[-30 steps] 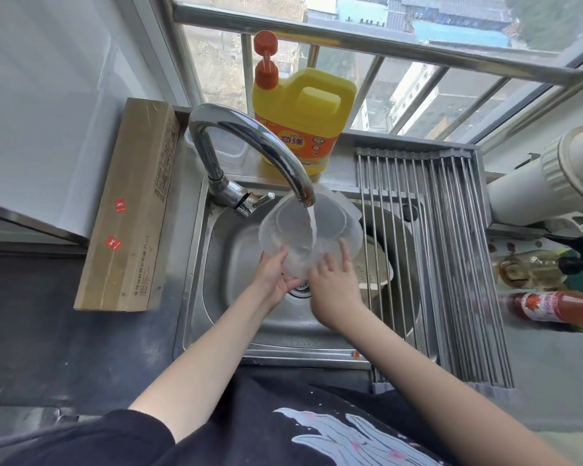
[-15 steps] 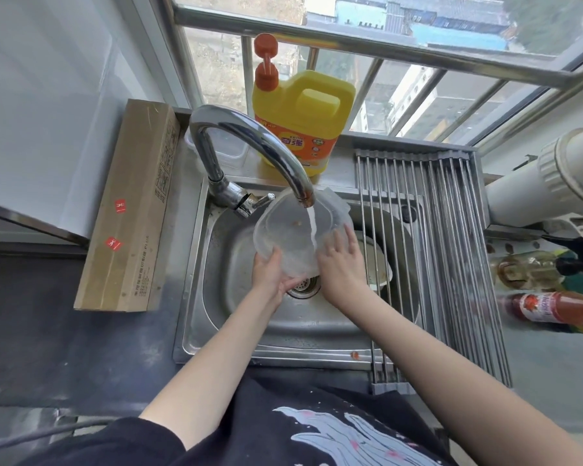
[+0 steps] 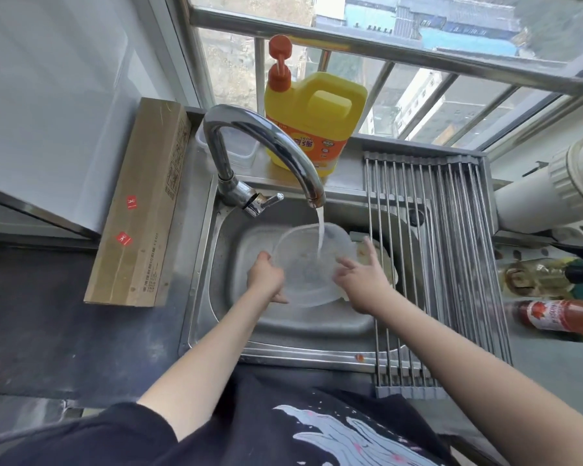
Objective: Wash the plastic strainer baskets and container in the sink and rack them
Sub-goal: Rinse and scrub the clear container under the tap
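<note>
A clear plastic container [image 3: 303, 264] lies low in the steel sink [image 3: 209, 264], mouth up, under water running from the faucet [image 3: 249, 139]. My left hand [image 3: 266, 279] grips its left rim. At the container's right rim my right hand [image 3: 364, 280] has its fingers spread; whether it touches the rim is blurred. A pale strainer basket [image 3: 386, 260] lies in the sink behind my right hand, partly under the rack. A second clear container [image 3: 239, 146] stands on the ledge behind the faucet.
A roll-up metal drying rack [image 3: 451, 257] covers the sink's right side. A yellow detergent jug [image 3: 313, 119] stands on the window ledge. A long cardboard box [image 3: 142, 206] lies left of the sink. Bottles [image 3: 562, 317] lie at the right, below a white pipe [image 3: 552, 190].
The container has gone from tilted up near the spout to lower in the sink, mouth up. My right hand has opened and shifted to its right rim.
</note>
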